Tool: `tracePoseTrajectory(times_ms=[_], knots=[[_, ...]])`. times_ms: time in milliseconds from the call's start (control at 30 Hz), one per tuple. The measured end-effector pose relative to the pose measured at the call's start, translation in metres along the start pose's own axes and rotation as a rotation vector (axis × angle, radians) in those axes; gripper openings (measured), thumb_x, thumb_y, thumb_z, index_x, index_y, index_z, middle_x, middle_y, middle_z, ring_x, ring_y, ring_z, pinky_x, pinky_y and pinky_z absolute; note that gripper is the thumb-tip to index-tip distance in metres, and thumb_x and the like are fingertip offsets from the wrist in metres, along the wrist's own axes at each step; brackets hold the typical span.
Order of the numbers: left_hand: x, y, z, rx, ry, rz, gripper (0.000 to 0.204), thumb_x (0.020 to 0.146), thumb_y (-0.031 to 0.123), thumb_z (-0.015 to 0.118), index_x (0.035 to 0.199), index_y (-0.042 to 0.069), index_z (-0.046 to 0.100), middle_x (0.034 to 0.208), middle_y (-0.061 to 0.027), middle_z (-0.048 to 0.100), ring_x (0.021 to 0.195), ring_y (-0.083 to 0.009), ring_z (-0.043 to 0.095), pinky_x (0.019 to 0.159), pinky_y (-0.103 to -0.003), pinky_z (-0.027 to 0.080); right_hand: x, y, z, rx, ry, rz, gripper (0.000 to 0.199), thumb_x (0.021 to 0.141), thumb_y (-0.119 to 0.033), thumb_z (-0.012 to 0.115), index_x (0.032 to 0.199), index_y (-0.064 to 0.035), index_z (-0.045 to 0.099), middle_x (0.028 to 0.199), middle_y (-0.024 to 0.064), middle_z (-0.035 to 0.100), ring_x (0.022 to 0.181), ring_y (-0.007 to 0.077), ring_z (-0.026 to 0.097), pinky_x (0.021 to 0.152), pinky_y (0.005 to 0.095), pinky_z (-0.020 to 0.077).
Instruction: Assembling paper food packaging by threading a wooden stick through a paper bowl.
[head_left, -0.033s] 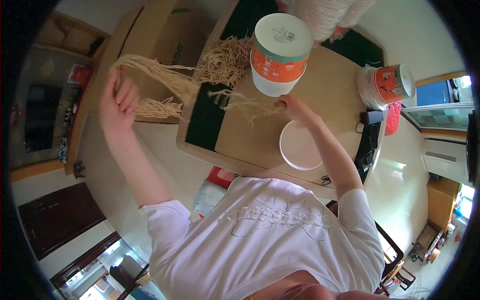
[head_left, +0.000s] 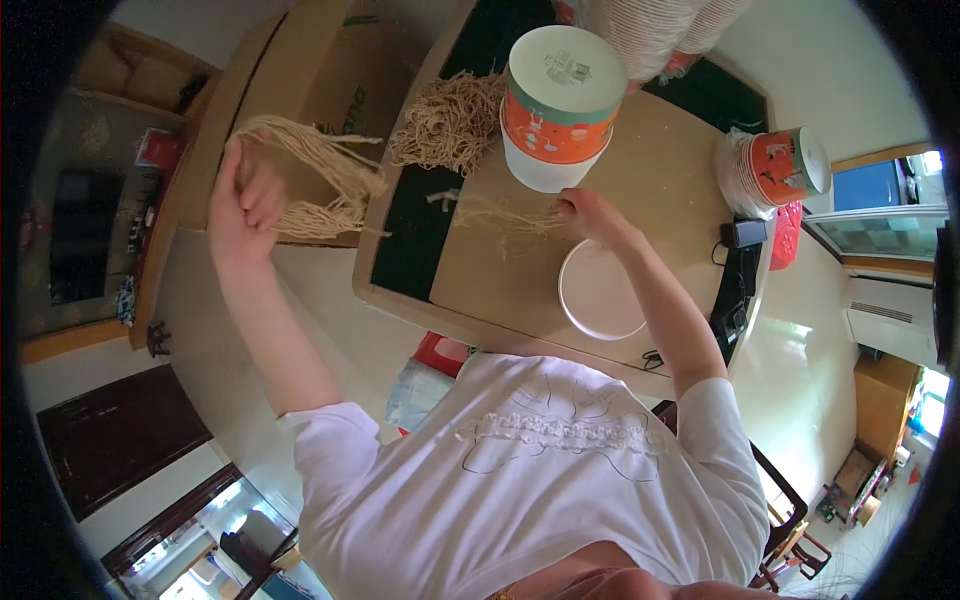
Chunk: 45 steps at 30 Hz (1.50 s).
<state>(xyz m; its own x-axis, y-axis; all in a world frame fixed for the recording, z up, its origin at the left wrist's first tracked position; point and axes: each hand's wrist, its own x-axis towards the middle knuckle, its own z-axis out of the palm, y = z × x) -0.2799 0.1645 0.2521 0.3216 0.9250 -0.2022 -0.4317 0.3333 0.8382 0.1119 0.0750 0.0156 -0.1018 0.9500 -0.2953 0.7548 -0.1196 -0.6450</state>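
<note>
My left hand (head_left: 245, 205) is raised out to the left, off the table, and shut on a long bundle of pale tan strands (head_left: 325, 185) that loops over a cardboard box. My right hand (head_left: 590, 215) rests on the brown tabletop (head_left: 670, 200), pinching a thin, loose bunch of the same strands (head_left: 490, 215) that lies spread to its left. A bigger tangled heap of strands (head_left: 450, 120) sits further back. An orange-and-white paper tub (head_left: 560, 105) stands upside down just behind my right hand. A white round bowl (head_left: 600, 290) lies just in front of it.
A large cardboard box (head_left: 330, 70) stands left of the table. A stack of orange-and-white tubs (head_left: 775, 170) lies on its side at the right edge, with a black charger (head_left: 745, 235) and cable nearby. A red bag (head_left: 440, 352) sits on the floor below the table.
</note>
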Motion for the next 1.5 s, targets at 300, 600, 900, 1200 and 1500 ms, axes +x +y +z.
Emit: tracePoseTrajectory(times_ms=[300,600,900,1200,1500], knots=[[0.012,-0.064,-0.053,0.002,0.085,-0.248,0.035,0.100,0.037,0.040,0.123,0.012,0.051,0.078,-0.0041,0.060,0.042,-0.0091,0.040,0.037,-0.022,0.029,-0.005,-0.031,-0.023,0.471,-0.007,-0.211,0.041,0.077,-0.023,0.074,0.110,-0.0034,0.058,0.086,0.0111,0.065,0.080,0.0178,0.062,0.073,0.0325,0.0491],[-0.004,-0.137,0.009,-0.286,0.175,-0.117,0.030,0.096,0.028,0.051,0.123,0.017,0.048,0.074,-0.0060,0.057,0.047,-0.0138,0.045,0.041,-0.025,0.028,-0.020,-0.124,0.020,0.206,0.137,-0.547,0.056,0.075,-0.028,0.074,0.123,-0.0079,0.053,0.116,0.0209,0.055,0.107,0.0327,0.055,0.087,0.0402,0.0480],[0.048,-0.160,-0.030,-0.485,0.248,-0.134,0.009,0.096,0.012,0.046,0.098,0.004,0.049,0.068,-0.0013,0.045,0.054,-0.0111,0.040,0.047,-0.025,0.031,-0.035,-0.160,0.066,0.715,-0.259,-0.172,0.019,0.093,-0.020,0.051,0.091,-0.0013,0.048,0.077,0.0190,0.061,0.071,0.0386,0.058,0.065,0.0441,0.0453],[0.098,-0.188,-0.185,-0.413,0.456,-0.123,0.014,0.090,0.007,0.055,0.080,0.008,0.045,0.064,-0.0021,0.044,0.050,-0.0141,0.043,0.047,-0.025,0.037,-0.023,-0.107,0.123,0.141,-0.222,-0.061,0.025,0.090,-0.021,0.049,0.105,-0.0019,0.050,0.093,0.0277,0.062,0.089,0.0418,0.061,0.074,0.0488,0.0490],[0.064,-0.291,-0.125,1.062,0.511,0.033,0.024,0.085,0.012,0.060,0.108,0.003,0.058,0.098,-0.0134,0.063,0.098,-0.0244,0.060,0.085,-0.038,0.048,-0.078,-0.093,0.113,-0.172,-0.041,-0.166,0.045,0.086,-0.016,0.054,0.128,-0.0030,0.046,0.107,0.0202,0.058,0.097,0.0367,0.057,0.082,0.0458,0.0488]])
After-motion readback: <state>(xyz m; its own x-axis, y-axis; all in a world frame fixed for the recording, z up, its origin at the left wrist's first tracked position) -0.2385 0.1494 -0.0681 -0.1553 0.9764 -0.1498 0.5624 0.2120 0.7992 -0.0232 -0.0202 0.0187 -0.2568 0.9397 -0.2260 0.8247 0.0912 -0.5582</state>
